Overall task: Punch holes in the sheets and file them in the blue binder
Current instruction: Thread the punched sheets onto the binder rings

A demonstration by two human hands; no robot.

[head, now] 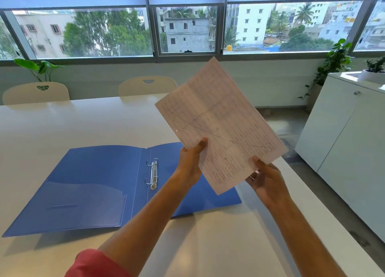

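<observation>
The blue binder [87,185] lies open and flat on the white table [62,126], its metal ring clip [153,173] upright at the spine. I hold printed sheets [220,122] tilted in the air above the binder's right cover. My left hand [190,162] grips their lower left edge, thumb on top. At the bottom right edge, my right hand [266,178] pinches the sheets. A small punched hole shows near the sheets' left edge. No hole punch is in view.
Two white chairs [37,92] [148,85] stand at the table's far side below the windows. A white cabinet [343,141] with a potted plant [375,68] stands to the right, across a strip of floor. Leafy plants [335,62] grow by the wall.
</observation>
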